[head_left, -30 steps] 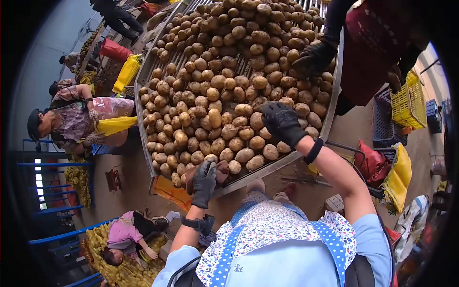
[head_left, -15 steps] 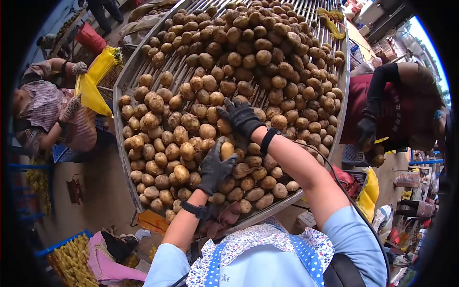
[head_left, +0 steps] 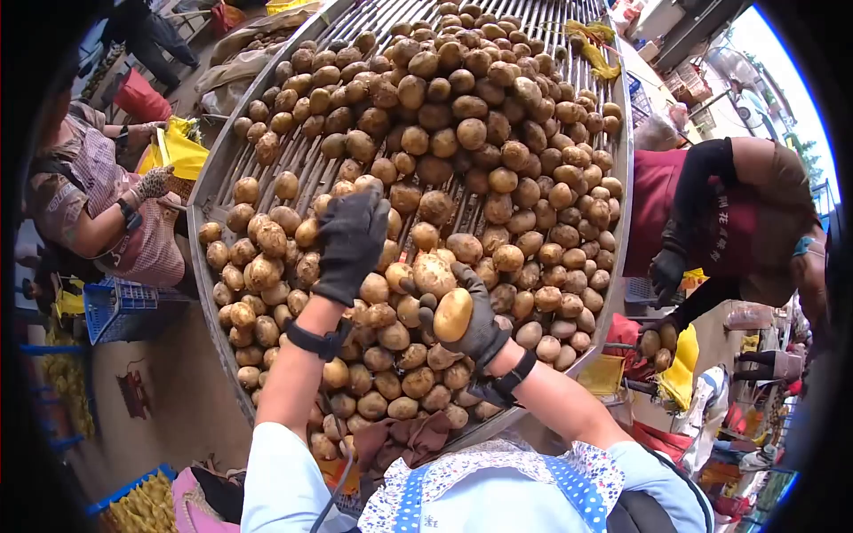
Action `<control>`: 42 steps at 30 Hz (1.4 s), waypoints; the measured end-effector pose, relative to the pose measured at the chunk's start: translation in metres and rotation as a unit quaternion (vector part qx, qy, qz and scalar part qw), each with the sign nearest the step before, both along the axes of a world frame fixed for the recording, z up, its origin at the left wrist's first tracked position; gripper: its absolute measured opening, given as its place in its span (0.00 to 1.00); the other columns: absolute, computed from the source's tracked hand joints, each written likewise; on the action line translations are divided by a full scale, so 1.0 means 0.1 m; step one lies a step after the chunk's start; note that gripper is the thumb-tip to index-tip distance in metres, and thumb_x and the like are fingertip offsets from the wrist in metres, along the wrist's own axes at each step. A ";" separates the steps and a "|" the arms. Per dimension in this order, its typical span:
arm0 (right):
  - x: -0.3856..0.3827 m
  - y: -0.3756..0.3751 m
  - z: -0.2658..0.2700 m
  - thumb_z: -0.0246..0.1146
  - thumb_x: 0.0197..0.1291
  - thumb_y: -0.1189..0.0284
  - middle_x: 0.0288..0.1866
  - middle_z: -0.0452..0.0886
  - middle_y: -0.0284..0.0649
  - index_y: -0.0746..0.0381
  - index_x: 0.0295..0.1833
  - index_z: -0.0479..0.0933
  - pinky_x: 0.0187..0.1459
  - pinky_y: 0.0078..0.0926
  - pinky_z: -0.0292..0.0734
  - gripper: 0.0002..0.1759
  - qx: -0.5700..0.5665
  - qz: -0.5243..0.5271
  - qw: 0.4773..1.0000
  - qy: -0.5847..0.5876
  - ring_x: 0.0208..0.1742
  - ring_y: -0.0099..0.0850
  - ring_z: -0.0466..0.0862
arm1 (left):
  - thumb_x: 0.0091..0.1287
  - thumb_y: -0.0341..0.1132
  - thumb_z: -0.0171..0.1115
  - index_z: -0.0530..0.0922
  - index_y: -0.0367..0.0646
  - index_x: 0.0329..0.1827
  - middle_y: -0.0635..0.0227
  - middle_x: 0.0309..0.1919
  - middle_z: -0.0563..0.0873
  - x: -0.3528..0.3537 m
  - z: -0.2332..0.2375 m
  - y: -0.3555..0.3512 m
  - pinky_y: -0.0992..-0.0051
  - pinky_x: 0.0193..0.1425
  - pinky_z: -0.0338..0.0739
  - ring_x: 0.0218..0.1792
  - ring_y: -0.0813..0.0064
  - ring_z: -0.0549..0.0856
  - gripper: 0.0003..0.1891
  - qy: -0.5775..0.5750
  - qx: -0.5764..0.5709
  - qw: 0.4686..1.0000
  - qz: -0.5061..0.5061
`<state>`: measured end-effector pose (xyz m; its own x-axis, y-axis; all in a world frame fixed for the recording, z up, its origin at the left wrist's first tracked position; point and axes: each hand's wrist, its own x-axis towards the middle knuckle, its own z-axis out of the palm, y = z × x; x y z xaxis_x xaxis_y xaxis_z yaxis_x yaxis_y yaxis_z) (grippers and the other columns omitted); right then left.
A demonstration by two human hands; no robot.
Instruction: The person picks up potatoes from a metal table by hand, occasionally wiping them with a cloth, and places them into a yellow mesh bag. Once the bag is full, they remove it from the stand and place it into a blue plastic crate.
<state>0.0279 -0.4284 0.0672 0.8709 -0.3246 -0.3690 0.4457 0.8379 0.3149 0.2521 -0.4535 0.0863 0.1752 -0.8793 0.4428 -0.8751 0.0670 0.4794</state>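
Observation:
Many soil-marked potatoes cover a slatted sorting table. My right hand, in a dark glove, is closed around a smooth yellow potato at the near side of the heap. A larger, rougher potato touches its fingertips. My left hand, also gloved, is palm down over potatoes left of the middle. Its fingers curl downward and hide whatever is beneath them. A potato sits just beyond those fingertips.
A higher pile of potatoes stands at the back. To the right, a co-worker in a red apron holds potatoes. At the left, another person holds a yellow bag near a blue crate. A brown cloth lies at the near edge.
My left hand has moved away and to the left, off the potato it held. My right hand has drawn back nearer to me and now holds a potato. The view has shifted slightly.

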 end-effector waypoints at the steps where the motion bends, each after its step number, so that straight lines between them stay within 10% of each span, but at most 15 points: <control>1: -0.05 0.04 0.04 0.56 0.64 0.46 0.52 0.82 0.52 0.65 0.64 0.71 0.48 0.44 0.85 0.35 -0.031 -0.020 0.999 0.016 0.46 0.46 0.85 | 0.68 0.39 0.60 0.78 0.41 0.58 0.56 0.52 0.84 0.21 -0.29 -0.33 0.61 0.57 0.75 0.52 0.55 0.82 0.18 -0.078 0.014 0.996 -0.032; 5: -0.38 -0.03 0.25 0.51 0.68 0.43 0.56 0.80 0.57 0.63 0.67 0.69 0.45 0.47 0.86 0.37 -0.075 -0.016 0.997 -0.013 0.43 0.48 0.87 | 0.54 0.35 0.67 0.69 0.44 0.67 0.53 0.52 0.81 0.46 -0.53 -0.90 0.57 0.59 0.74 0.56 0.53 0.79 0.34 -0.234 0.250 0.938 -0.059; 9: -0.87 -0.09 0.25 0.50 0.68 0.41 0.55 0.81 0.55 0.63 0.67 0.69 0.45 0.48 0.86 0.38 -0.080 -0.040 0.996 0.030 0.44 0.47 0.87 | 0.48 0.40 0.74 0.72 0.44 0.63 0.53 0.49 0.82 0.43 -0.45 -0.92 0.58 0.55 0.74 0.52 0.54 0.80 0.36 -0.214 0.202 0.954 -0.063; 12: -1.28 0.01 0.07 0.48 0.75 0.59 0.67 0.73 0.47 0.51 0.71 0.64 0.51 0.55 0.84 0.23 -0.143 -0.107 0.978 0.112 0.53 0.46 0.84 | 0.47 0.43 0.76 0.76 0.45 0.58 0.53 0.46 0.82 0.37 -0.38 -0.86 0.58 0.54 0.74 0.48 0.53 0.81 0.33 -0.291 0.176 0.939 -0.055; 15: -1.55 0.07 0.05 0.47 0.74 0.56 0.68 0.72 0.51 0.57 0.71 0.64 0.58 0.52 0.80 0.26 -0.150 -0.094 0.983 -0.055 0.62 0.51 0.79 | 0.52 0.42 0.78 0.77 0.41 0.56 0.55 0.49 0.81 0.15 -0.14 -0.55 0.62 0.52 0.78 0.46 0.58 0.83 0.30 -0.103 0.142 0.984 -0.017; 17: -1.68 0.25 0.23 0.46 0.74 0.52 0.69 0.70 0.54 0.60 0.72 0.64 0.62 0.52 0.78 0.30 -0.235 -0.121 0.955 0.134 0.64 0.51 0.77 | 0.60 0.37 0.74 0.77 0.39 0.57 0.63 0.49 0.82 -0.52 0.25 -0.14 0.73 0.51 0.80 0.48 0.73 0.83 0.24 0.217 0.141 0.961 -0.101; 18: -1.75 0.32 0.32 0.44 0.73 0.50 0.72 0.67 0.55 0.59 0.73 0.63 0.62 0.53 0.76 0.32 -0.116 -0.119 0.985 -0.044 0.69 0.51 0.72 | 0.61 0.34 0.73 0.76 0.38 0.58 0.66 0.49 0.81 -0.90 0.45 0.07 0.76 0.52 0.80 0.48 0.76 0.82 0.24 0.246 0.163 0.946 -0.130; 27: -2.50 1.06 0.06 0.41 0.68 0.36 0.74 0.65 0.44 0.54 0.75 0.60 0.72 0.49 0.65 0.41 -0.174 -0.241 0.955 -0.005 0.72 0.42 0.69 | 0.60 0.39 0.72 0.73 0.43 0.67 0.57 0.59 0.79 -2.56 0.67 0.73 0.62 0.69 0.67 0.63 0.57 0.74 0.31 0.105 0.242 0.854 -0.448; 29: -2.70 1.35 -0.17 0.45 0.68 0.37 0.73 0.66 0.43 0.55 0.74 0.62 0.71 0.47 0.66 0.41 -0.114 -0.275 0.944 0.141 0.71 0.41 0.70 | 0.66 0.35 0.67 0.75 0.43 0.63 0.58 0.59 0.79 -2.23 0.43 0.43 0.64 0.65 0.72 0.60 0.61 0.78 0.23 0.101 0.185 0.907 -0.365; 33: -3.02 1.60 0.02 0.46 0.67 0.38 0.76 0.61 0.51 0.59 0.74 0.61 0.64 0.58 0.72 0.42 -0.029 -0.353 0.935 -0.031 0.73 0.51 0.66 | 0.74 0.29 0.55 0.77 0.35 0.60 0.61 0.53 0.84 -0.52 -0.45 -0.52 0.74 0.55 0.79 0.49 0.75 0.84 0.15 0.242 0.173 0.942 -0.155; 36: -3.09 1.72 0.11 0.46 0.65 0.36 0.77 0.58 0.56 0.59 0.72 0.64 0.58 0.71 0.72 0.43 -0.071 -0.327 0.920 0.201 0.75 0.60 0.61 | 0.65 0.34 0.64 0.80 0.34 0.56 0.54 0.50 0.86 0.44 -0.79 -0.87 0.66 0.63 0.74 0.54 0.59 0.84 0.19 0.021 0.123 0.992 0.011; 40: -2.96 1.68 0.36 0.44 0.67 0.37 0.82 0.46 0.52 0.51 0.78 0.55 0.52 0.62 0.78 0.42 -0.020 -0.350 0.933 0.082 0.78 0.57 0.54 | 0.60 0.55 0.66 0.75 0.45 0.65 0.50 0.57 0.83 0.29 -0.39 -0.99 0.59 0.64 0.72 0.59 0.52 0.81 0.34 -0.171 0.289 0.941 0.032; 42: -2.85 1.72 0.30 0.47 0.63 0.34 0.77 0.59 0.54 0.57 0.73 0.63 0.58 0.66 0.75 0.46 -0.027 -0.347 0.928 0.134 0.73 0.64 0.61 | 0.58 0.58 0.67 0.70 0.46 0.70 0.47 0.59 0.81 0.07 -0.27 -1.00 0.57 0.64 0.71 0.60 0.48 0.80 0.39 -0.243 0.321 0.915 0.030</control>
